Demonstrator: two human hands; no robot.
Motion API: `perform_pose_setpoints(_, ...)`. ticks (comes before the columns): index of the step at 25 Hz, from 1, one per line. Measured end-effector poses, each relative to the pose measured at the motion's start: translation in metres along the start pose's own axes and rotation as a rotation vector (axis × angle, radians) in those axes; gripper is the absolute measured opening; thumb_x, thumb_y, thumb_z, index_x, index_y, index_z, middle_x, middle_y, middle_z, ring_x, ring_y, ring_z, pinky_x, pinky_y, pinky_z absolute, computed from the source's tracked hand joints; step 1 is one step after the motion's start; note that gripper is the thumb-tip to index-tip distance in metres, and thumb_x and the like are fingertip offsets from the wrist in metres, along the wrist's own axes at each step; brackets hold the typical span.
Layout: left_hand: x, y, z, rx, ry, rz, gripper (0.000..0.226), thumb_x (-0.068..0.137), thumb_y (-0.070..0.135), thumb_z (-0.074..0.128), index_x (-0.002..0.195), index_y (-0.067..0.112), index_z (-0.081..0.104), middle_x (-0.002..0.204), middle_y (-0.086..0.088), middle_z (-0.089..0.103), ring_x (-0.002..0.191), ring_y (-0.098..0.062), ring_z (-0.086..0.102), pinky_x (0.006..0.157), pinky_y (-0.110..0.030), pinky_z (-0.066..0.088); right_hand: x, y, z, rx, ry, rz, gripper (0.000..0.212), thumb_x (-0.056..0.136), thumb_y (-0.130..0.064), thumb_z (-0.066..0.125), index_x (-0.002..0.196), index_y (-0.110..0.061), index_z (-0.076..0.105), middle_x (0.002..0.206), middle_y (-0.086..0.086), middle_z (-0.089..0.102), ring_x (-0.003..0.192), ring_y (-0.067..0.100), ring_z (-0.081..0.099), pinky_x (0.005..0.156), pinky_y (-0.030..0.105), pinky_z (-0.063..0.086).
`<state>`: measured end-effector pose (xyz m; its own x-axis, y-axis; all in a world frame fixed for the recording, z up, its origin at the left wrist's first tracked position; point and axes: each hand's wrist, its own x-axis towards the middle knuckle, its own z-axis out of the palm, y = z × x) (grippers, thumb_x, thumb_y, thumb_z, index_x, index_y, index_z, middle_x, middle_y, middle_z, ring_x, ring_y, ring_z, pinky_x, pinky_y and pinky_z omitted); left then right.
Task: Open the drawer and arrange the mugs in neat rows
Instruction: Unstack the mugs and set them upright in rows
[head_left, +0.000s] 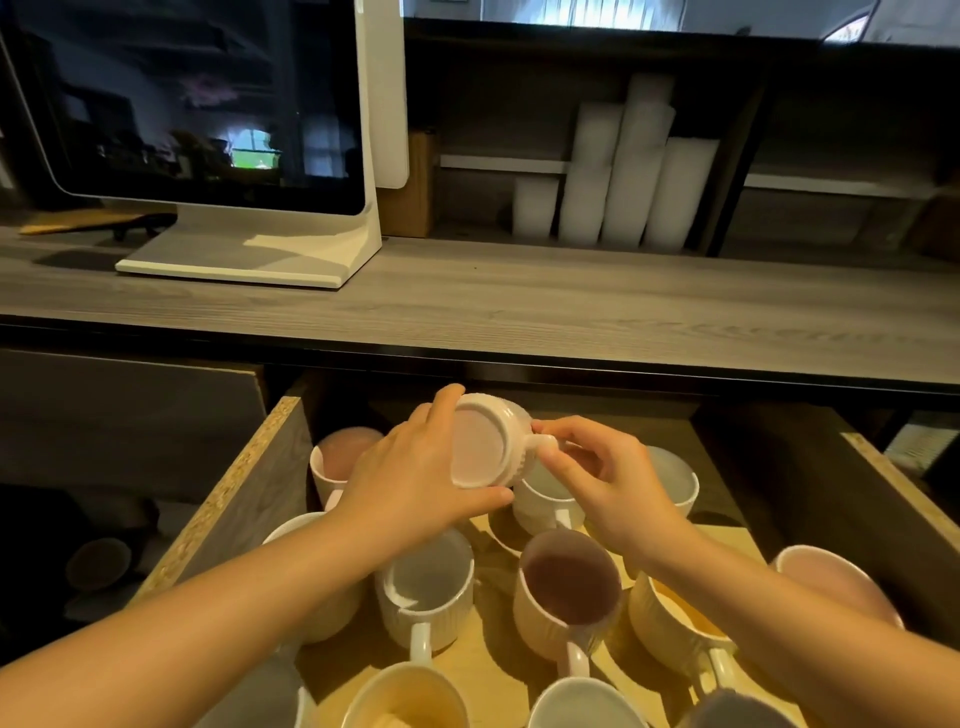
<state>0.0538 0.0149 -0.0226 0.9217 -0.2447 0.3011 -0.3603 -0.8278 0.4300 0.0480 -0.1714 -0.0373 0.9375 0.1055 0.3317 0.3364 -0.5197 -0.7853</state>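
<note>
The drawer (228, 499) stands pulled out below the counter, and several ribbed mugs stand upright in it. One pale pink mug (480, 441) is held above them, tipped on its side with its base facing me. My left hand (415, 467) grips its body, thumb under the lower edge. My right hand (608, 483) pinches its handle from the right. A white mug (426, 592) and a pink mug (569, 597) stand in front, below my hands. Another pink mug (337, 457) stands at the back left.
The grey wood counter (519, 306) overhangs the drawer's back. A white monitor (208, 130) stands on it at left. Stacks of white cups (618, 176) fill the shelf behind. A cream mug (410, 696) and a white one (576, 701) sit near the drawer's front.
</note>
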Motion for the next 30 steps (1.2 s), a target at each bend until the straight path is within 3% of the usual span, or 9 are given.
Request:
perform_pose_setpoints(3,-0.009,0.014,-0.007,0.113,0.034,0.005,0.087,0.067,0.062,0.068,0.134,0.033,0.022,0.131,0.006,0.043,0.108,-0.011,0.048,0.080,-0.025,0.042,-0.013,-0.011,-0.006,-0.055,-0.041,-0.065,0.027,0.081,-0.045,0.054,0.107,-0.037,0.062,0.101,-0.033,0.058,0.096,-0.007,0.058,0.077,0.010,0.049)
perform_pose_setpoints(6,-0.017,0.020,-0.010,0.016,0.036,0.035,0.075,0.066,0.055,0.072,0.124,0.032,0.030,0.121,0.008,0.047,0.100,-0.007,0.047,0.077,-0.022,0.044,-0.021,-0.017,-0.015,-0.105,-0.066,-0.065,0.030,0.081,-0.046,0.057,0.109,-0.035,0.063,0.109,-0.027,0.059,0.099,-0.004,0.057,0.084,0.016,0.049)
perform_pose_setpoints(11,-0.022,0.028,-0.013,-0.147,-0.004,0.016,0.072,0.063,0.046,0.079,0.117,0.033,0.033,0.115,0.011,0.048,0.099,-0.009,0.051,0.080,-0.026,0.051,-0.020,-0.018,-0.045,0.176,-0.165,0.071,0.031,0.090,-0.037,0.052,0.120,-0.041,0.049,0.115,-0.028,0.056,0.106,-0.006,0.057,0.073,0.004,0.049)
perform_pose_setpoints(13,-0.023,0.033,-0.012,-0.221,-0.024,0.025,0.072,0.062,0.043,0.080,0.115,0.035,0.032,0.114,0.013,0.046,0.100,-0.009,0.051,0.081,-0.025,0.051,-0.021,-0.012,-0.050,0.301,-0.231,0.189,0.043,0.085,-0.045,0.051,0.128,-0.042,0.043,0.123,-0.023,0.052,0.110,0.002,0.054,0.074,0.009,0.051)
perform_pose_setpoints(16,-0.026,0.038,-0.009,-0.320,-0.053,0.075,0.072,0.062,0.037,0.082,0.113,0.036,0.031,0.114,0.015,0.046,0.101,-0.010,0.052,0.079,-0.021,0.051,-0.021,-0.008,-0.048,0.512,-0.323,0.397,0.054,0.076,-0.054,0.054,0.128,-0.041,0.046,0.132,-0.011,0.052,0.118,0.017,0.054,0.088,0.030,0.055)
perform_pose_setpoints(19,-0.027,0.041,-0.009,-0.377,-0.109,0.131,0.073,0.061,0.032,0.082,0.113,0.038,0.031,0.114,0.016,0.046,0.104,-0.010,0.052,0.078,-0.023,0.054,-0.023,-0.009,-0.050,0.616,-0.371,0.442,0.044,0.075,-0.053,0.056,0.116,-0.037,0.058,0.118,-0.005,0.065,0.110,0.020,0.062,0.079,0.030,0.057)
perform_pose_setpoints(22,-0.026,0.043,-0.009,-0.381,-0.175,0.172,0.077,0.062,0.029,0.082,0.115,0.040,0.027,0.116,0.017,0.045,0.107,-0.010,0.052,0.080,-0.025,0.056,-0.024,-0.010,-0.053,0.588,-0.381,0.412,0.038,0.078,-0.051,0.061,0.109,-0.030,0.063,0.107,-0.001,0.070,0.104,0.021,0.065,0.076,0.026,0.057)
perform_pose_setpoints(25,-0.020,0.046,-0.008,-0.361,-0.234,0.222,0.082,0.066,0.029,0.081,0.123,0.040,0.024,0.116,0.022,0.041,0.110,-0.006,0.049,0.080,-0.018,0.052,-0.019,-0.007,-0.062,0.473,-0.353,0.363,0.049,0.072,-0.047,0.063,0.116,-0.027,0.059,0.113,0.005,0.066,0.106,0.024,0.063,0.080,0.030,0.057)
perform_pose_setpoints(30,-0.005,0.063,-0.002,-0.307,-0.242,0.325,0.086,0.069,0.036,0.078,0.137,0.036,0.025,0.131,0.015,0.041,0.117,-0.001,0.041,0.095,-0.025,0.046,-0.019,-0.012,-0.092,0.349,-0.337,0.318,0.046,0.068,-0.038,0.064,0.113,-0.037,0.056,0.114,-0.001,0.063,0.106,0.021,0.062,0.083,0.030,0.057)
